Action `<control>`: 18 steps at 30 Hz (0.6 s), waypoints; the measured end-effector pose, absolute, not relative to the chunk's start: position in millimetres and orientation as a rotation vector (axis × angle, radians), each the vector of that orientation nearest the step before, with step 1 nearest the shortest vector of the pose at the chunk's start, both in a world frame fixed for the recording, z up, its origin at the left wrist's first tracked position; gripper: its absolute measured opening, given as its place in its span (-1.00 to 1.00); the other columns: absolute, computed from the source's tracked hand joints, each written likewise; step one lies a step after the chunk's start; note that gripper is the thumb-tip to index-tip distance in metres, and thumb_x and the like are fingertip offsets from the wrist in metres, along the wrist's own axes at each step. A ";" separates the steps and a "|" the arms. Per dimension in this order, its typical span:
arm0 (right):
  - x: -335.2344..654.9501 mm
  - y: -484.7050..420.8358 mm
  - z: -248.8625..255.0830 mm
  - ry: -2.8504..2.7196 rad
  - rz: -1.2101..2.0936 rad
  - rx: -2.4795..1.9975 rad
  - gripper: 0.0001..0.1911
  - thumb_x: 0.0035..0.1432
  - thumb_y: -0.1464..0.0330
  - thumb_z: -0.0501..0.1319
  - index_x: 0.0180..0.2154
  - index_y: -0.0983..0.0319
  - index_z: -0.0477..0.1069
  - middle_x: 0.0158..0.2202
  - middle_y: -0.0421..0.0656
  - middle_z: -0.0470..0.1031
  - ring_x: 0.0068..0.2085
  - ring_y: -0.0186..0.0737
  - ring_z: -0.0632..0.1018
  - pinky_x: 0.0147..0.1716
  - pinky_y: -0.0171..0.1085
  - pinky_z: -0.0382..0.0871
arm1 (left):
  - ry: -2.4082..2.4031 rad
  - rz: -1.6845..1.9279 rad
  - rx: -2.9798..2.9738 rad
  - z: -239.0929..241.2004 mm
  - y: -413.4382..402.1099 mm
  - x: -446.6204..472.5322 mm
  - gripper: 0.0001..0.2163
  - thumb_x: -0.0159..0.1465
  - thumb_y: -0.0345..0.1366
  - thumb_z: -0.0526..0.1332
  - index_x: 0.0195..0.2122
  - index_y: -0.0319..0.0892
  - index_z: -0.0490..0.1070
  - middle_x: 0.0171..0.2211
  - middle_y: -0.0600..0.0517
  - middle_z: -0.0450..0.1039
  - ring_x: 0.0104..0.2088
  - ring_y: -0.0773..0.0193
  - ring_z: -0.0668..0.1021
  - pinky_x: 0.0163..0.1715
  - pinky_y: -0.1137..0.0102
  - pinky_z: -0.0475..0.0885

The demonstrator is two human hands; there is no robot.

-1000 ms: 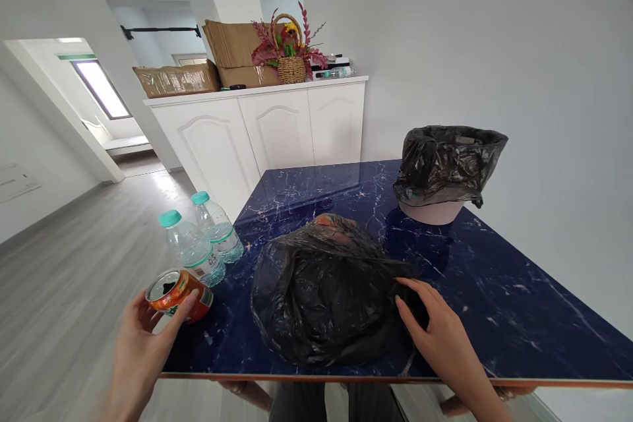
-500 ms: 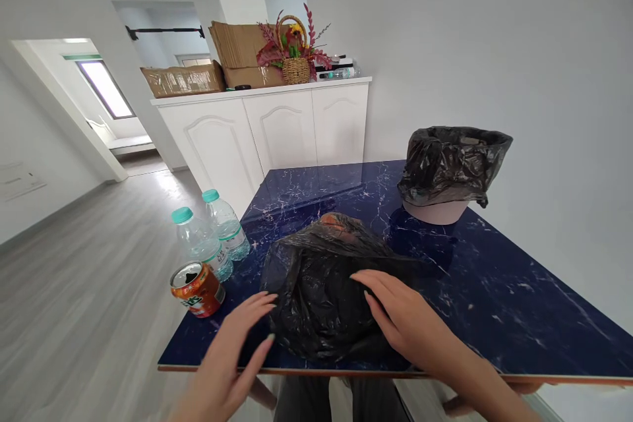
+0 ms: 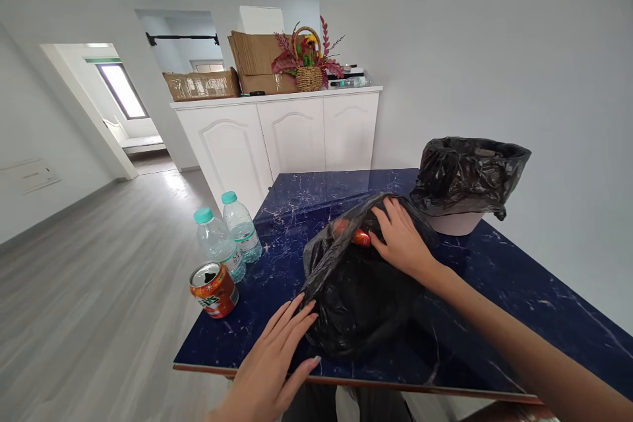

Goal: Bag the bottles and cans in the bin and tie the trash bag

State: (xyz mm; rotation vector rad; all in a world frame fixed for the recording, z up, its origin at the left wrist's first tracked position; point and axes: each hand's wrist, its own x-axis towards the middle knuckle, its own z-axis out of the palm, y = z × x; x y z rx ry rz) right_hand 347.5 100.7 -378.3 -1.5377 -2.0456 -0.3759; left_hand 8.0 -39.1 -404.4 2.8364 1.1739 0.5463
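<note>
A black plastic bag lies slumped on the table in front of me, its mouth turned up. Through the mouth shows part of an orange-red thing, perhaps a can; the rest is behind the film. My right hand reaches over the mouth, fingers stretched out at the far rim and thumb apart. At the near left side of the bag, my left hand rests with its fingers extended and the tips touching the film. An opened orange soda can stands to the left.
Two clear bottles with teal caps stand behind the can at the left edge. A bin lined with a black bag is at the table's far right. A white cabinet bears cardboard boxes and a flower basket.
My right hand has moved forward to the bag's far rim, and my left hand has come onto its near left side. The mouth is spread wider, baring the orange-red thing.
</note>
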 end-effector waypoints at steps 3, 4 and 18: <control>337.0 90.4 -371.6 -2.107 -0.375 -1.502 -0.66 0.45 0.36 0.02 0.13 0.33 0.41 0.25 0.21 0.39 0.31 0.22 0.39 0.28 0.07 0.29 | 1.181 0.556 2.845 -404.1 -40.0 8.2 -0.47 0.54 -0.24 0.16 0.50 -0.04 0.11 0.49 -0.05 0.21 0.51 0.00 0.20 0.39 -0.05 0.38; 333.5 86.6 -371.3 -2.157 -0.363 -1.483 -0.68 0.46 0.37 0.02 0.11 0.28 0.43 0.18 0.14 0.45 0.22 0.13 0.46 0.22 0.00 0.35 | 1.185 0.553 2.848 -404.5 -40.2 8.8 -0.47 0.54 -0.23 0.17 0.50 -0.03 0.12 0.49 -0.04 0.22 0.51 0.00 0.20 0.39 -0.05 0.38; 334.7 142.5 -387.9 -2.342 -0.077 -1.801 -0.42 0.22 0.05 0.38 0.11 0.28 0.42 0.08 0.17 0.57 0.11 0.25 0.58 0.04 -0.02 0.43 | 1.256 0.537 2.942 -407.0 -41.8 15.3 -0.45 0.53 -0.25 0.16 0.50 -0.12 0.11 0.48 -0.04 0.25 0.53 0.01 0.15 0.43 0.00 0.34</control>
